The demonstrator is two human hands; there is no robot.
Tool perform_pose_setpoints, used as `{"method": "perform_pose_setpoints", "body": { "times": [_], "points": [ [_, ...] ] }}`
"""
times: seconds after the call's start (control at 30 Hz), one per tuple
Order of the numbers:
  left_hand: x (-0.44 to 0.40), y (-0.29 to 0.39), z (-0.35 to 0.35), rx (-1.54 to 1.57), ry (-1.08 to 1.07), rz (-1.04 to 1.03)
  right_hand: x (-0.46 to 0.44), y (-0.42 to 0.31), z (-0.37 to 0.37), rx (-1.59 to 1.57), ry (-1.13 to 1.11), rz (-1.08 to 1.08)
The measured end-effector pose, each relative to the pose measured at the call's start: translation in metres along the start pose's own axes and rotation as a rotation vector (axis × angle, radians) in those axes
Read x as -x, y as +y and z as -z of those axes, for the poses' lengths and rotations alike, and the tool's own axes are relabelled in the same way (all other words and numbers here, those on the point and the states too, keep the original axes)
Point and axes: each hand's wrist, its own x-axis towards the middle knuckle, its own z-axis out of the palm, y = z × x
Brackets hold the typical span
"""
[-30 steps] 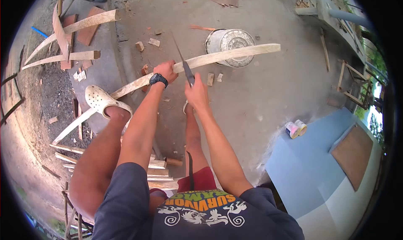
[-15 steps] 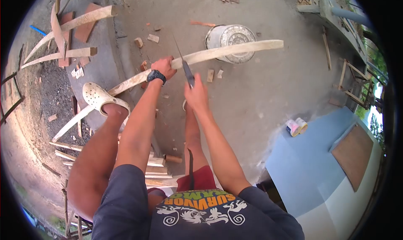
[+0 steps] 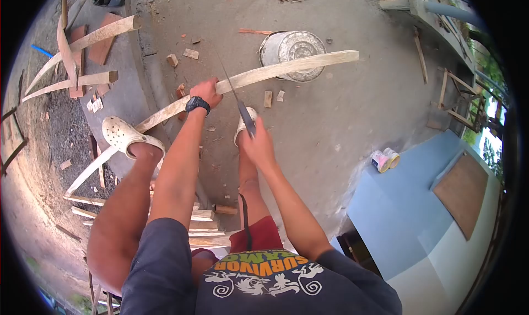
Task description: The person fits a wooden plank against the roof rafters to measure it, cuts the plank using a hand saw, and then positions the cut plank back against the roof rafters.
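Observation:
My left hand, with a dark watch on the wrist, is wrapped round a long pale wooden plank. My right hand grips the dark handle of a handsaw. The thin blade lies across the plank just right of my left hand, its tip pointing away from me. My left foot, in a cream clog, rests by the plank's near left end. Farther out, the plank passes over an upturned whitish bucket. A second cream clog is partly behind my right hand.
Wood offcuts are scattered over the concrete floor. More long planks lie at the upper left, and several lengths of wood are below my left arm. Two small tubs stand beside a blue-grey panel on the right.
The right hand has pulled the saw back towards me, along its length. The whole view has shifted slightly, and the left hand stays on the plank.

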Motion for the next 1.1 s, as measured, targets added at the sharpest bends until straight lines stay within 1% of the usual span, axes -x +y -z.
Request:
{"method": "perform_pose_setpoints", "body": {
  "times": [0.03,0.07,0.1,0.13,0.2,0.23,0.27,0.3,0.37,0.4,0.47,0.5,0.53,0.57,0.6,0.63,0.67,0.73,0.83,0.9,0.93,1.0,1.03,1.07,1.1],
  "points": [
    [-0.008,-0.002,-0.001,-0.010,0.013,0.003,-0.049,-0.003,-0.023,0.127,-0.032,0.009],
    [-0.015,-0.007,-0.007,-0.016,0.028,0.017,-0.076,-0.020,-0.029,0.120,-0.027,0.035],
    [-0.012,-0.009,-0.016,-0.021,0.019,0.021,-0.080,-0.028,-0.029,0.116,-0.021,0.035],
    [-0.010,-0.007,-0.017,-0.026,0.001,0.004,-0.066,-0.020,-0.023,0.111,-0.009,0.013],
    [-0.008,-0.003,-0.010,-0.009,0.011,0.003,-0.011,-0.001,0.000,-0.014,-0.004,0.042],
    [-0.009,-0.003,-0.004,-0.008,0.025,0.010,0.029,0.007,0.017,0.050,-0.012,-0.034],
    [-0.007,-0.001,0.000,-0.013,-0.004,0.020,0.067,0.004,0.044,0.064,-0.084,-0.128],
    [-0.005,0.001,0.000,-0.018,-0.039,0.031,0.103,0.007,0.064,0.074,-0.054,-0.105],
    [-0.005,0.002,0.002,-0.015,-0.045,0.046,0.144,-0.007,0.098,0.016,-0.103,-0.172],
    [-0.005,0.002,0.000,-0.018,-0.049,0.046,0.137,-0.002,0.091,0.013,-0.108,-0.179],
    [-0.004,-0.001,-0.002,-0.025,-0.055,0.055,0.093,0.011,0.056,0.032,-0.066,-0.069],
    [-0.006,-0.002,-0.003,-0.030,-0.052,0.049,0.049,0.013,0.025,-0.015,-0.016,-0.038],
    [-0.008,0.000,-0.004,-0.033,-0.047,0.041,0.000,0.012,-0.002,-0.017,-0.011,0.005],
    [-0.012,0.000,-0.006,-0.038,-0.042,0.040,-0.045,0.008,-0.022,0.028,-0.005,0.090],
    [-0.018,-0.002,-0.008,-0.055,-0.026,0.059,-0.072,-0.010,-0.028,0.079,-0.012,0.062],
    [-0.016,-0.002,-0.012,-0.070,-0.031,0.074,-0.080,-0.015,-0.029,0.133,-0.021,0.012],
    [-0.017,0.000,-0.016,-0.066,-0.043,0.057,-0.069,-0.009,-0.022,0.137,-0.009,-0.005],
    [-0.016,-0.001,-0.015,-0.058,-0.027,0.034,-0.020,0.005,0.002,0.004,-0.040,-0.024],
    [-0.013,0.000,-0.014,-0.060,-0.046,0.060,0.088,0.017,0.070,0.047,-0.122,-0.145],
    [-0.008,0.004,-0.011,-0.059,-0.058,0.059,0.123,0.009,0.100,-0.012,-0.158,-0.197],
    [-0.008,0.004,-0.007,-0.061,-0.061,0.049,0.118,0.012,0.092,-0.022,-0.159,-0.197],
    [-0.007,0.001,-0.012,-0.045,-0.043,0.047,0.085,0.024,0.061,0.025,-0.078,-0.110],
    [-0.011,-0.001,-0.012,-0.025,-0.019,0.040,0.048,0.029,0.032,-0.048,-0.037,-0.043],
    [-0.011,-0.003,-0.015,-0.032,-0.021,0.040,0.008,0.028,0.007,-0.028,-0.027,-0.035],
    [-0.015,-0.006,-0.017,-0.048,-0.029,0.039,-0.027,0.008,-0.005,-0.022,-0.043,-0.075]
  ]
}}
